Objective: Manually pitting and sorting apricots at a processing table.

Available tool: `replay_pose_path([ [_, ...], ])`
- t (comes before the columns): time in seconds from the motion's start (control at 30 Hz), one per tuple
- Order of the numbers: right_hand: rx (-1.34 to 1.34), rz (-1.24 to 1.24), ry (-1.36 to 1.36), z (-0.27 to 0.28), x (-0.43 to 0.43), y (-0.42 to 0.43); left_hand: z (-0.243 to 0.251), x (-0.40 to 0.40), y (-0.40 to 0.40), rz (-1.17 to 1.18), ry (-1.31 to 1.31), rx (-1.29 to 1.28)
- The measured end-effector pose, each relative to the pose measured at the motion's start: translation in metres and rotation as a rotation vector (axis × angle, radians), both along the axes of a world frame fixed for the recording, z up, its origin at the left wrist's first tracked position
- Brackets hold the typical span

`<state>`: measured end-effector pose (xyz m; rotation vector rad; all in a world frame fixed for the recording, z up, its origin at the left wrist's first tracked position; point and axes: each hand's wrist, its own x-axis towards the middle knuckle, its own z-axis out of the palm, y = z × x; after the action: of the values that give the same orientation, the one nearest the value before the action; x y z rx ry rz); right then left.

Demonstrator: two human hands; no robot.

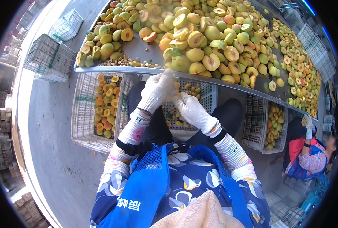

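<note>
My left hand (159, 87), in a white knitted glove, is at the table's metal front edge with its fingers curled. Just right of it and slightly lower, my right hand (192, 108) is gloved too, its thumb and fingers drawn together. A hazy patch blurs the gap between both hands, so whatever they hold cannot be made out. Beyond the edge lies a large heap of apricots (196, 55), many of them halved with brown hollows. Apricot stones (122, 60) are gathered near the left front corner. Below my hands, a plastic crate (210, 94) contains some apricot halves.
A crate of apricot halves (79, 125) stands left of my legs, another crate (253, 128) to the right. Farther right, another person (307, 159) sits at the same metal table (146, 48). Stacked crates (48, 57) stand on the concrete floor at left.
</note>
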<state>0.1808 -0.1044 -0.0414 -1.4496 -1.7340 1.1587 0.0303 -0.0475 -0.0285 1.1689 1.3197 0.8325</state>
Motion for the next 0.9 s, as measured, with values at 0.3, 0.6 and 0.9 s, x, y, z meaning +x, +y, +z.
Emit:
replay_pose_path([
  [0.3,-0.245,-0.053,0.046,-0.005,-0.003,0.008,-0.05,-0.001,-0.012,0.163,-0.422,0.135],
  [0.6,-0.405,-0.161,0.342,-0.022,-0.002,-0.005,-0.044,0.03,-0.019,0.247,0.141,0.63],
  [0.9,-0.07,-0.139,0.307,-0.114,-0.013,0.006,-0.05,0.032,-0.026,0.288,0.173,0.673],
])
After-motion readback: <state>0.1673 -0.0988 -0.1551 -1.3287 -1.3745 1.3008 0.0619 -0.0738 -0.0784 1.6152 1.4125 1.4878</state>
